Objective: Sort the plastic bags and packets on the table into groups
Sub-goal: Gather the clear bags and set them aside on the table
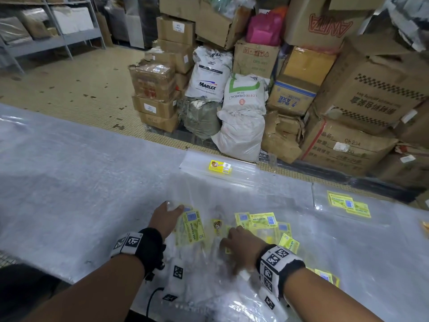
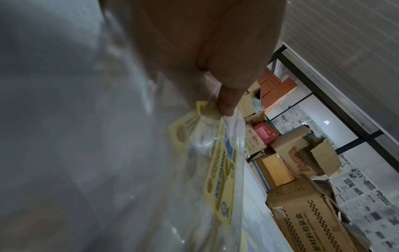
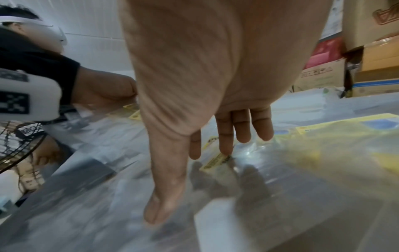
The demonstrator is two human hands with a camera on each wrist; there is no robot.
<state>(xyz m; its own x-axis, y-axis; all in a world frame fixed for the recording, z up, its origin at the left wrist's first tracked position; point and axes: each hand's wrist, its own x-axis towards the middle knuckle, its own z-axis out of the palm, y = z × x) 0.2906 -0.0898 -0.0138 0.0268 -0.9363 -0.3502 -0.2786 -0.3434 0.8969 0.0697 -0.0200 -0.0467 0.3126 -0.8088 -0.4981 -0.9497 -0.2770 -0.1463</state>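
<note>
The clear plastic bags [image 1: 255, 231] lie in a loose heap on the near part of the table [image 1: 69, 170], which is covered with clear sheeting. Each bag is see-through and glossy, with a yellow-green label; several labels read "KEK PANDAN" and carry a blue barcode patch. One bag in the middle of the heap bears a different label [image 1: 217, 225], yellow with a brown picture.

Two groups lie apart from the heap. A flat stack of bags [image 1: 220, 169] with a small yellow and brown label sits at the far edge of the table. Another stack with green-yellow labels [image 1: 348, 204] lies to the right, well apart from the heap.

The left hand [image 1: 166, 219] rests at the left side of the heap, its fingers curled round a bunch of bags with pandan labels [image 2: 218, 170]. The left wrist view shows a finger [image 2: 226, 102] pressed on the plastic just above a label, so the hand grips that bunch.

The right hand [image 1: 239, 242] is over the middle of the heap, flat and open. In the right wrist view its fingers [image 3: 224, 136] are straight and spread downward — one fingertip touches a bag with a small yellow label [image 3: 215, 161], and the thumb holds nothing.

Behind the table stand cardboard boxes [image 1: 371, 94] and white sacks [image 1: 241, 126] on a tiled floor.
</note>
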